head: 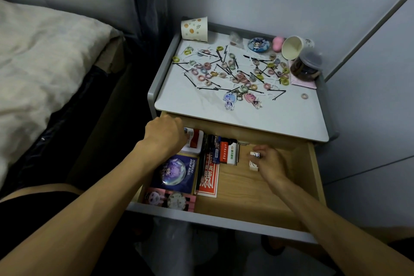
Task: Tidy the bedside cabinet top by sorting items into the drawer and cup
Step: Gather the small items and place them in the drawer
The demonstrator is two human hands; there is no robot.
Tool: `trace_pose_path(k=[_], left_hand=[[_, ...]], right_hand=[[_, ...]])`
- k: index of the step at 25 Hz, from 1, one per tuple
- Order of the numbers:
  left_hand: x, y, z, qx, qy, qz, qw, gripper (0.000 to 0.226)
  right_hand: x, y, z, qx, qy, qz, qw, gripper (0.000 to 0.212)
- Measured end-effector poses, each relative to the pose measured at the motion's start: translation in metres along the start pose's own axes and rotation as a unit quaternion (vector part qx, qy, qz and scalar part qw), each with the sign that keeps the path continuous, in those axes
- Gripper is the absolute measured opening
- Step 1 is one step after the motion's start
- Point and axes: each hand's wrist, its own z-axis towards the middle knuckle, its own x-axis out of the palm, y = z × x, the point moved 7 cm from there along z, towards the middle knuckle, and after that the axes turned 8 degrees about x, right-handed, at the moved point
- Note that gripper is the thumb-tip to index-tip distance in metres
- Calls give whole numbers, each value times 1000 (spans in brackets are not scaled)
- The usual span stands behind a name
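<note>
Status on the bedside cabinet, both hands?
Left hand on red-white box, grip unclear. Right hand pinches small white block in open drawer. Hair ties, pins litter cabinet top.

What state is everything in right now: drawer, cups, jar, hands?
drawer, pulled open.
spotted cup, standing, back left corner.
white cup, tipped on its side.
jar, lid on.
hair ties, scattered on cabinet top.
left hand, in drawer, over red-white box; grip hidden.
right hand, pinching small white block.
</note>
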Motion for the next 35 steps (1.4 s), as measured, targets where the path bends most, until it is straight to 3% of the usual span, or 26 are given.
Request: trace_pose_path(k=[4, 7, 11, 28, 32, 35], left_hand=[[-2, -4, -2, 4, 4, 7, 1000, 42], [-3, -5, -1, 4, -1, 18, 1000, 41], [-2, -5, 0, 5, 3, 24, 1000, 42], [-4, -8, -2, 6, 15, 37, 999, 45], [-2, -7, 0, -3, 16, 35, 999, 41], [-5, -11, -2, -10, -16, 66, 998, 38]], right_hand=[[7, 2, 2, 9, 19, 9, 1000, 29], [0, 0, 3, 8, -19, -42, 999, 37], [-5, -1, 2, -3, -41, -137, 990, 20], [22, 17, 2, 7, -4, -68, 998, 25], [19, 19, -1, -5, -11, -83, 997, 27], [-1, 28, -6, -26, -49, -154, 986, 18]])
